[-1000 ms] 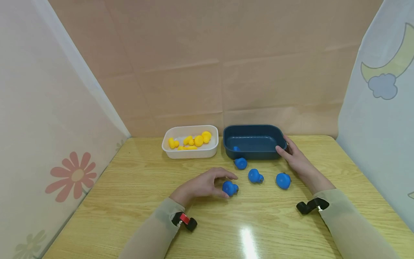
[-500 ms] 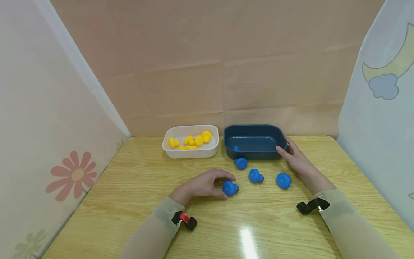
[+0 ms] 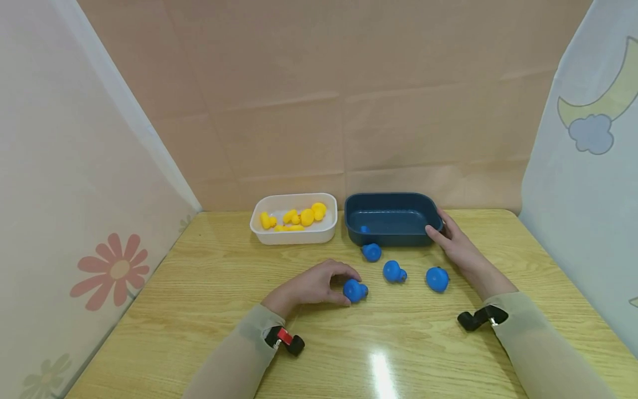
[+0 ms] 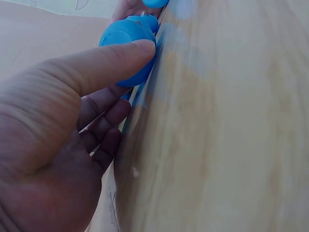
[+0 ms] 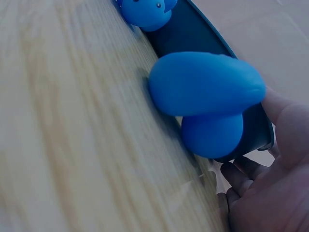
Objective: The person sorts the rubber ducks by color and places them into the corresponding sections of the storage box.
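Observation:
My left hand (image 3: pixel 316 282) holds a small blue rubber duck (image 3: pixel 353 290) lying on its side on the table, thumb in front and index finger behind. In the left wrist view the thumb (image 4: pixel 111 65) covers part of this duck (image 4: pixel 123 36). My right hand (image 3: pixel 456 244) grips the right end of a dark blue bin (image 3: pixel 394 239), thumb at its front corner and the other fingers partly hidden behind. Between the hands lie three more blue ducks: one against the bin's front (image 3: pixel 371 252), a middle one (image 3: pixel 394 271) and a right one (image 3: pixel 437 279).
One blue piece (image 3: pixel 364 229) shows inside the dark bin at its left. To the left stands a white bin (image 3: pixel 294 238) with several yellow ducks (image 3: pixel 307 216). The wooden table (image 3: pixel 209 299) ends at a beige cloth (image 3: pixel 279 111) behind, with patterned cloths at both sides.
My left index finger and thumb have drawn in closer around the blue duck. The right hand, the bins and the other ducks stay where they were.

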`<action>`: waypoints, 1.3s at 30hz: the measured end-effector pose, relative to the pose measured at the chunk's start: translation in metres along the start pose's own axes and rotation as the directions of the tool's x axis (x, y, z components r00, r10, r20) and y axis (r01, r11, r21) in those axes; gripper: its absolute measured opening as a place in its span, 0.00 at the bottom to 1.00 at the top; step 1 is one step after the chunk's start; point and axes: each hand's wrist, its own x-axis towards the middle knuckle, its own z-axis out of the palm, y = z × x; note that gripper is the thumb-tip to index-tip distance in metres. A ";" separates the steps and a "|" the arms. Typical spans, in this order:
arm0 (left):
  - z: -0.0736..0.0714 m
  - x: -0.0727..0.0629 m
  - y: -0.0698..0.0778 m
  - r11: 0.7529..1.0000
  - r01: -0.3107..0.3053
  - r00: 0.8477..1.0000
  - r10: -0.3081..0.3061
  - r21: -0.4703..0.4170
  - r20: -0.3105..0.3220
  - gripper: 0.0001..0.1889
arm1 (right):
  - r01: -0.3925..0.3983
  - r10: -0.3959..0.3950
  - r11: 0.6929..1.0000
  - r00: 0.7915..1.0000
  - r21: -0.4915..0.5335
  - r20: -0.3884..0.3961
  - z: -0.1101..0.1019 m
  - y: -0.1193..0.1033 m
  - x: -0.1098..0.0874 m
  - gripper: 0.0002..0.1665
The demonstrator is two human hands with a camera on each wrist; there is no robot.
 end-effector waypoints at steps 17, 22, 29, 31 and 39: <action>0.002 0.000 -0.002 0.999 0.031 0.999 -0.031 -0.025 -0.010 0.21 | 0.005 -0.005 1.000 1.000 -0.004 0.003 0.002 -0.002 -0.003 0.58; 0.002 -0.002 -0.001 0.998 0.067 0.997 -0.067 -0.017 -0.033 0.22 | 0.006 -0.006 1.000 1.000 -0.010 0.003 0.002 -0.003 -0.004 0.59; 0.002 -0.004 0.000 0.994 0.101 0.992 -0.103 -0.036 -0.075 0.21 | -0.001 0.001 1.000 1.000 -0.007 -0.002 0.001 -0.003 -0.004 0.59; 0.002 -0.005 0.001 0.993 0.111 0.989 -0.115 -0.051 -0.093 0.21 | -0.002 0.002 1.000 1.000 -0.006 -0.002 0.001 -0.003 -0.004 0.59; 0.001 -0.005 0.006 0.990 0.110 0.976 -0.124 -0.087 -0.179 0.24 | 0.005 -0.005 1.000 1.000 -0.012 -0.003 0.002 -0.005 -0.005 0.59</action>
